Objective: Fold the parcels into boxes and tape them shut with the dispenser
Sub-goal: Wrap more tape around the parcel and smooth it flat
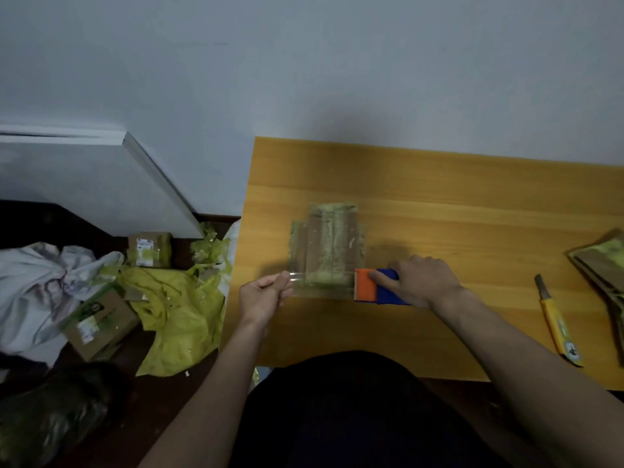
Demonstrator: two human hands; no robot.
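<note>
One box (327, 246) sits folded mid-worktop (472, 211), seemingly already taped lengthwise. The left hand (265, 297) pinches the tape end; at its three o'clock, the right hand (422, 282) grips the dispenser (378, 289), stretching a cross strip. Flat parcels (604, 261) wait, unfolded.

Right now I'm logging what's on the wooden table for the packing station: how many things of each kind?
Box being taped: 1
Tape dispenser: 1
Yellow utility knife: 1
Stack of flattened parcels: 1
Total: 4
</note>
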